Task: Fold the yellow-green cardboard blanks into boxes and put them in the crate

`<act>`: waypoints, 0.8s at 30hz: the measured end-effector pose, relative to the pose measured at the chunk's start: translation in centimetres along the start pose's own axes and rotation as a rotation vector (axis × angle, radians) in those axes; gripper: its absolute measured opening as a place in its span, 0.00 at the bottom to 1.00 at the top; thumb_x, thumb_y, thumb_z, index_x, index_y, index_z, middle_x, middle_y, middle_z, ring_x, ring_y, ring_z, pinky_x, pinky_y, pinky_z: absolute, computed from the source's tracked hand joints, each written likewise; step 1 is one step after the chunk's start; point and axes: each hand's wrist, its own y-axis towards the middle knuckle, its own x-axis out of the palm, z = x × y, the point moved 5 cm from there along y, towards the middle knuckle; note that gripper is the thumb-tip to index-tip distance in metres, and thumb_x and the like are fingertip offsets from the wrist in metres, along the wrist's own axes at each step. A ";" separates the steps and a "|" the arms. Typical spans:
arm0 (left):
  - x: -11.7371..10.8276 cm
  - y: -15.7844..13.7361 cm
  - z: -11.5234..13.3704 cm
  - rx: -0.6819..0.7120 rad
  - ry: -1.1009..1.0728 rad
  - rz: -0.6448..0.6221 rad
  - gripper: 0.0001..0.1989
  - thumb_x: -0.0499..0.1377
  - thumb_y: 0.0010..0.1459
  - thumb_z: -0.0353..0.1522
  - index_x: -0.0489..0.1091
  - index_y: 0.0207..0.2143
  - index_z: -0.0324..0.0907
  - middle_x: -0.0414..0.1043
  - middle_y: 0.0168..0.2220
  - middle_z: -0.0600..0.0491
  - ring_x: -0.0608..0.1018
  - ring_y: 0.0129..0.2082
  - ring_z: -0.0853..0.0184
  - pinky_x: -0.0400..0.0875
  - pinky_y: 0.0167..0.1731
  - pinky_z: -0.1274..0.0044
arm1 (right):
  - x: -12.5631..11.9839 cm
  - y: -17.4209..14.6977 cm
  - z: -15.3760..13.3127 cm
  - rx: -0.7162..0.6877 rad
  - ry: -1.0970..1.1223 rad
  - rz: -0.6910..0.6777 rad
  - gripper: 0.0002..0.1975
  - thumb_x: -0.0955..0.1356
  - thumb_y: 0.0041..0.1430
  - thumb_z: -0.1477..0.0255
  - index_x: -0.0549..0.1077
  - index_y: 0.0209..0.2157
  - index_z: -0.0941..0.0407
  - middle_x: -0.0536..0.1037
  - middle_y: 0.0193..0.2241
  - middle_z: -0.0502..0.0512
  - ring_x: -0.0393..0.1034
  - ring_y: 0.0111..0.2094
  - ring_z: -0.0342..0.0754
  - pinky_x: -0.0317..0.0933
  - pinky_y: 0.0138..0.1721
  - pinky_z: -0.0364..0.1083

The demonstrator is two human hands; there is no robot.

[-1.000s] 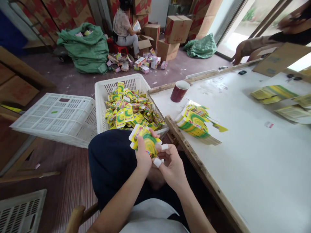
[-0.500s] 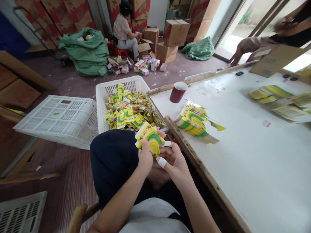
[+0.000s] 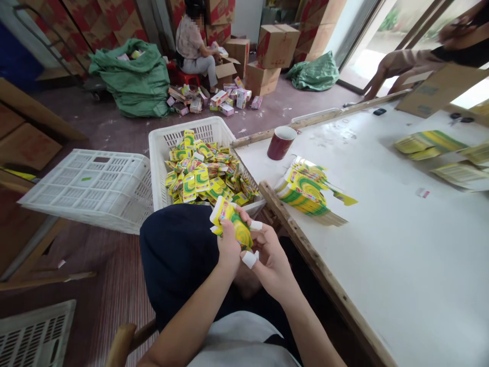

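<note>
Above my lap I have a small yellow and green printed carton (image 3: 242, 232), tilted, with white flaps sticking out at its upper left end. My left hand (image 3: 228, 247) grips it, thumb over the front and fingertips showing past the far edge. My right hand (image 3: 272, 257) is closed around the carton's lower right end, with white tape on the thumb and one finger. Just beyond, a white plastic crate (image 3: 156, 168) holds a heap of similar cartons (image 3: 206, 176). On the table to the right lies a stack of flat cartons (image 3: 303, 191).
A dark red mug (image 3: 281, 144) stands near the corner of the white, wood-edged table (image 3: 389, 255). Left of the full crate is an upturned white crate (image 3: 91, 178). A person (image 3: 194, 48) sits among boxes at the back; another person (image 3: 405, 66) sits at upper right.
The carton has turned slightly in my hands, and its right end is now more covered by my right fingers. My right thumb has shifted a little left and down.
</note>
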 end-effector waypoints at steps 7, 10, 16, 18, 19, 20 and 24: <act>-1.3 0.7 -1.5 0.031 0.205 0.049 0.18 0.53 0.57 0.49 0.66 0.28 0.44 0.68 0.25 0.54 0.75 0.28 0.65 0.73 0.31 0.75 | -0.9 0.6 1.1 -0.030 -0.068 0.062 0.12 0.71 0.55 0.69 0.70 0.42 0.52 0.75 0.34 0.50 0.72 0.33 0.46 0.69 0.36 0.46; -1.5 0.6 -1.6 0.055 0.205 0.013 0.16 0.55 0.58 0.47 0.70 0.33 0.44 0.74 0.30 0.52 0.77 0.33 0.64 0.74 0.35 0.74 | -2.3 0.9 0.9 -0.060 -0.124 0.149 0.09 0.69 0.57 0.68 0.71 0.41 0.52 0.78 0.34 0.51 0.74 0.34 0.47 0.69 0.37 0.46; -1.3 0.5 -0.8 0.053 0.208 0.006 0.16 0.64 0.53 0.45 0.73 0.33 0.40 0.76 0.30 0.54 0.77 0.29 0.69 0.73 0.31 0.78 | -2.9 0.9 0.2 -0.066 -0.283 0.157 0.05 0.65 0.60 0.69 0.72 0.35 0.53 0.79 0.29 0.49 0.73 0.27 0.46 0.68 0.30 0.43; -1.3 0.6 0.0 0.071 0.262 -0.031 0.17 0.62 0.55 0.45 0.73 0.33 0.40 0.76 0.31 0.54 0.77 0.30 0.68 0.73 0.32 0.77 | -3.2 0.9 -0.4 -0.117 -0.338 0.180 0.05 0.65 0.59 0.70 0.73 0.33 0.53 0.78 0.27 0.48 0.72 0.26 0.45 0.67 0.28 0.43; -1.4 0.6 0.8 0.116 0.297 -0.040 0.16 0.62 0.56 0.45 0.73 0.35 0.40 0.77 0.32 0.53 0.78 0.32 0.67 0.73 0.34 0.77 | -3.5 0.9 -0.9 -0.157 -0.384 0.209 0.05 0.64 0.59 0.71 0.73 0.33 0.53 0.78 0.26 0.48 0.72 0.25 0.45 0.67 0.27 0.43; -1.6 0.5 1.9 0.195 0.331 -0.028 0.16 0.61 0.57 0.44 0.72 0.38 0.41 0.76 0.35 0.52 0.78 0.34 0.67 0.73 0.37 0.76 | -4.0 0.8 -1.6 -0.207 -0.444 0.250 0.06 0.64 0.59 0.72 0.73 0.33 0.52 0.78 0.27 0.48 0.72 0.26 0.45 0.66 0.28 0.43; -2.6 -1.1 8.1 0.666 0.438 0.103 0.18 0.62 0.58 0.41 0.67 0.48 0.43 0.70 0.45 0.49 0.76 0.46 0.65 0.69 0.51 0.70 | -5.2 0.5 -4.9 -0.477 -0.753 0.367 0.12 0.63 0.58 0.79 0.75 0.34 0.50 0.80 0.32 0.52 0.73 0.35 0.50 0.67 0.38 0.50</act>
